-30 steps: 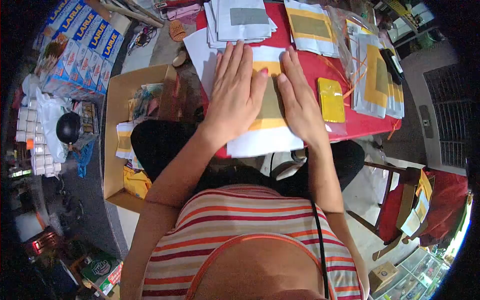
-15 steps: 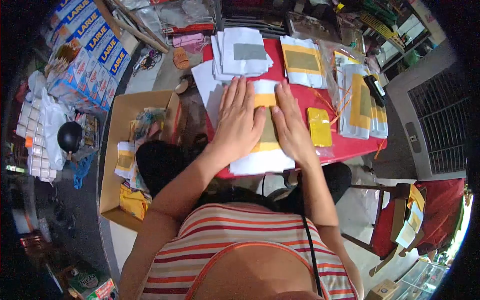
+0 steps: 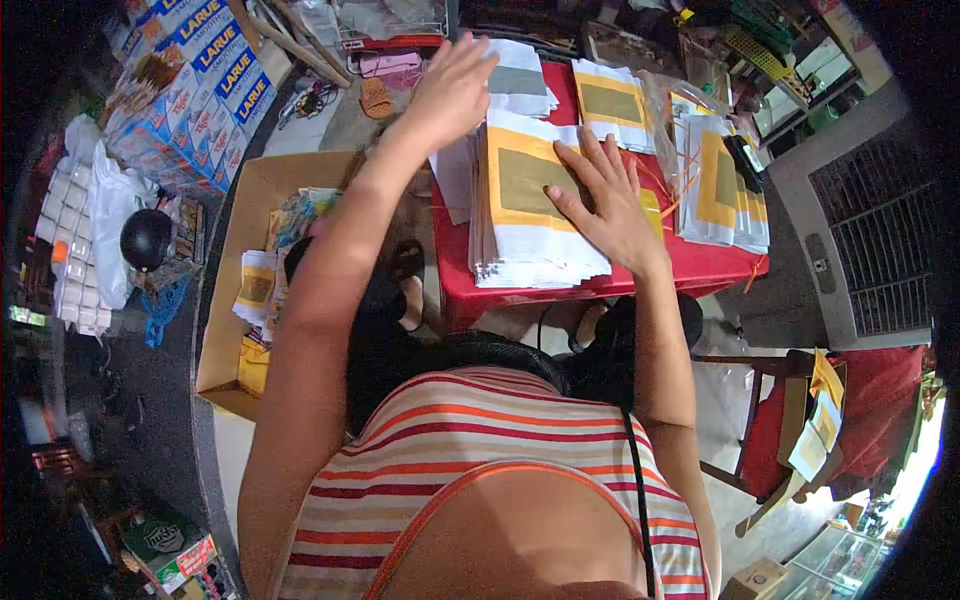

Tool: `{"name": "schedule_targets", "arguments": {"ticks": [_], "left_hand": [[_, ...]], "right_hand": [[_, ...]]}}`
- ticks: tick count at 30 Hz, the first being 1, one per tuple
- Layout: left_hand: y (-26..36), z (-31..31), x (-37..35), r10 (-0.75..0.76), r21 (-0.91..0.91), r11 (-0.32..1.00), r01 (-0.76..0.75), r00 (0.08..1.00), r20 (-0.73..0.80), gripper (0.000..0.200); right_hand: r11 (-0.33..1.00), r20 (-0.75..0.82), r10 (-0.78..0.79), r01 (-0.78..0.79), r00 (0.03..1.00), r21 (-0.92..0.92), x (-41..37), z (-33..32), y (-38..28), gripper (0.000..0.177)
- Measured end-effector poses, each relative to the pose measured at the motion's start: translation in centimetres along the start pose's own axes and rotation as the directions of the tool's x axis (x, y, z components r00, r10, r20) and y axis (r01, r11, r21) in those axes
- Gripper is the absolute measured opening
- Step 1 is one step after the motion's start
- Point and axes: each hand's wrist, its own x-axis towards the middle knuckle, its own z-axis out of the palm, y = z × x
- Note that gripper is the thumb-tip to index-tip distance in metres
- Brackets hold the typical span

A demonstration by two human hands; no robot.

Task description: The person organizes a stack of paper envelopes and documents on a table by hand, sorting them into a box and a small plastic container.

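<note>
- In the head view, I see the right hand (image 3: 612, 205) lying palm down on the big paper stack (image 3: 530, 190), its fingers fanned wide and the thumb apart from them.
- That stack sits near the close edge of the red table (image 3: 465, 265); its top sheet shows a yellow panel around an olive rectangle.
- The left hand (image 3: 450, 95) is raised at the left side of the far paper stack (image 3: 522, 88). Its fingers reach out, slightly blurred; whether they touch or grip a sheet, I cannot tell.
- Right of the far stack lies a yellow-banded stack (image 3: 612, 105).
- Toward the table's right end, a black object (image 3: 745, 162) rests on the right-end stack (image 3: 718, 180).
- A yellow packet (image 3: 651, 210) peeks out beside the right hand.
- An open cardboard box (image 3: 236, 270) stands left of the table, holding papers and packets.
</note>
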Motion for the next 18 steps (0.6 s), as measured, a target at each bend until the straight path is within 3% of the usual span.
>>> {"name": "schedule_targets", "arguments": {"ticks": [1, 3, 7, 9, 11, 13, 14, 16, 17, 18], "left_hand": [[-1.4, 1.6, 0.1, -0.002, 0.006, 1.0, 0.002, 1.0, -0.006, 0.052], [-3.3, 4.6, -0.2, 0.109, 0.061, 0.99, -0.131, 0.955, 0.277, 0.057], [-4.5, 8.0, -1.1, 0.144, -0.041, 0.99, -0.138, 0.954, 0.262, 0.057], [-4.6, 8.6, -1.1, 0.095, -0.281, 0.96, -0.003, 0.945, 0.314, 0.064], [-4.2, 8.1, -1.3, 0.096, -0.253, 0.967, -0.029, 0.961, 0.258, 0.056], [-3.8, 7.4, -0.8, -0.008, -0.369, 0.923, 0.11, 0.964, 0.266, 0.044], [-4.0, 7.5, -0.7, -0.007, -0.368, 0.923, 0.109, 0.963, 0.269, 0.044], [-4.4, 7.5, -0.1, -0.16, -0.546, 0.808, 0.22, 0.975, 0.157, 0.035], [-4.6, 7.4, 0.0, -0.154, -0.544, 0.81, 0.218, 0.975, 0.16, 0.035], [-4.3, 6.1, 0.4, -0.264, -0.594, 0.723, 0.352, 0.936, 0.233, 0.033]], "right_hand": [[1.0, 0.006, 0.003, -0.003, 1.0, -0.004, 0.0, 0.0, -0.1, 0.068], [1.0, 0.007, -0.001, 0.001, 1.0, -0.009, 0.0, 0.1, -0.3, 0.068], [1.0, 0.006, 0.015, -0.015, 1.0, -0.023, 0.0, -0.1, -0.9, 0.069], [0.999, -0.003, -0.002, 0.002, 1.0, -0.05, -0.1, -0.4, -1.1, 0.064], [0.999, -0.012, -0.012, 0.011, 1.0, -0.051, -0.1, -0.6, -1.1, 0.063], [0.998, -0.04, -0.021, 0.019, 0.999, -0.058, -0.2, -0.9, -1.5, 0.062], [0.998, -0.041, -0.018, 0.016, 0.999, -0.054, -0.2, -1.0, -1.5, 0.062], [0.996, -0.093, -0.08, 0.075, 0.992, -0.056, -0.2, -1.2, -1.7, 0.063], [0.996, -0.097, -0.075, 0.071, 0.992, -0.052, -0.2, -1.4, -1.9, 0.063], [0.996, -0.105, -0.082, 0.079, 0.991, -0.034, -0.1, -1.6, -2.0, 0.063]]}}
